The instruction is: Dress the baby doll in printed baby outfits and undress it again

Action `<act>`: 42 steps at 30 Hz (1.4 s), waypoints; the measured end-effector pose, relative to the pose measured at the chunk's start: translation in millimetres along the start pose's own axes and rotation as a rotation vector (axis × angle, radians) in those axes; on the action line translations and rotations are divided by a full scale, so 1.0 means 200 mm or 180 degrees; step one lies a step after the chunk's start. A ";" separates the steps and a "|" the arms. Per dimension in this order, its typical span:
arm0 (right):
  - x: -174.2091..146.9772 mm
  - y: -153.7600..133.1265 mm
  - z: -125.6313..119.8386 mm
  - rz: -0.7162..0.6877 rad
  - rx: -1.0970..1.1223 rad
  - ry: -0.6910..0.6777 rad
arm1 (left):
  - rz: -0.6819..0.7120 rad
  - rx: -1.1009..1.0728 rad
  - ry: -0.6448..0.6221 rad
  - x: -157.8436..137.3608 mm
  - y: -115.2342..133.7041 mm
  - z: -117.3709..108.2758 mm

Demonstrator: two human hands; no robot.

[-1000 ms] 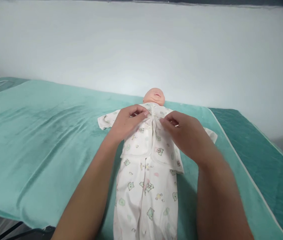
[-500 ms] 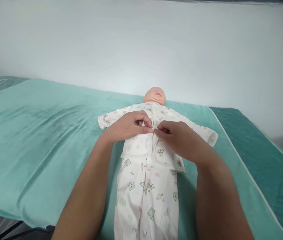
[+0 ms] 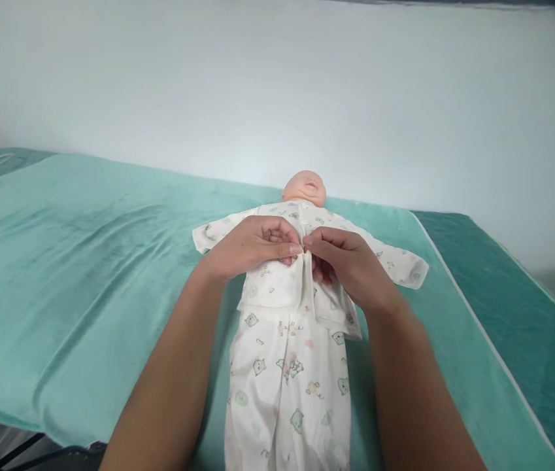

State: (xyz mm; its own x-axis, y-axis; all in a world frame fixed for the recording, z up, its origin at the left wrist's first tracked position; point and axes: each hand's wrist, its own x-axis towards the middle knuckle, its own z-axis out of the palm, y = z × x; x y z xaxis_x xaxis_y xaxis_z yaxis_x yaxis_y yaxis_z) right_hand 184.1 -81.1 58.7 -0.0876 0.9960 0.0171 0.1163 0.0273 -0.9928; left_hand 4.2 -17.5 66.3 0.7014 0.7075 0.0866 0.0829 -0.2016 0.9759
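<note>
A baby doll [image 3: 303, 188] lies on its back, head away from me, dressed in a white printed shirt [image 3: 272, 291] and matching pants [image 3: 289, 392]. My left hand [image 3: 262, 245] pinches the shirt's front edge at mid-chest, thumb and forefinger together. Facing it, my right hand [image 3: 343, 258] pinches the opposite front edge, its other fingers curled under the cloth. The two sets of fingertips almost meet at the opening. Whatever button sits between them is hidden by my fingers. Below my hands the shirt front hangs parted in a fold.
A light green blanket [image 3: 85, 261] with soft creases covers the table under the doll. Darker green cloth [image 3: 493, 281] shows along the right side. Behind stands a pale wall [image 3: 208, 78]. Dark metal legs [image 3: 27, 451] show at the lower left.
My right hand has shifted up and slightly left, turning so its curled fingers show beneath the shirt edge. That edge is now lifted into a fold. My left hand has barely moved.
</note>
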 end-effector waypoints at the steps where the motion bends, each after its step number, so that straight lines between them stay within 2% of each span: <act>1: 0.00 0.01 0.00 -0.0008 0.0016 -0.0023 | -0.0013 -0.0034 0.0013 0.00 0.00 0.00; 7: 0.00 0.02 -0.01 -0.0083 0.0039 -0.0070 | -0.0025 -0.0221 -0.0016 0.00 0.00 0.01; 18: 0.01 0.02 0.00 -0.0098 0.0121 -0.0071 | 0.0081 -0.0228 -0.0424 0.01 -0.03 0.00; 27: 0.01 0.02 0.00 -0.0085 0.0007 -0.0045 | -0.0047 0.0135 -0.0222 0.01 -0.01 0.01; 34: 0.00 0.02 0.00 -0.0097 -0.0047 -0.0117 | 0.0135 -0.0224 -0.0422 0.00 -0.03 -0.01; 39: -0.01 0.01 -0.01 -0.0034 -0.0232 -0.0195 | -0.0310 0.0046 -0.0813 -0.02 0.00 -0.05; 42: -0.01 0.01 -0.01 -0.0070 -0.0145 -0.0090 | -0.0513 0.0220 -0.0840 -0.03 0.02 -0.04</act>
State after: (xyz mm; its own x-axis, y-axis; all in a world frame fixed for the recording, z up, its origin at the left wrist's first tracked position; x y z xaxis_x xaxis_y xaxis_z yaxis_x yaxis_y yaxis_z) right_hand 186.2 -83.2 57.2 -0.1185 0.9923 0.0348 0.1589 0.0536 -0.9858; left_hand -6.3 -16.7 71.4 0.8341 0.5357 -0.1317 0.2493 -0.1532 0.9562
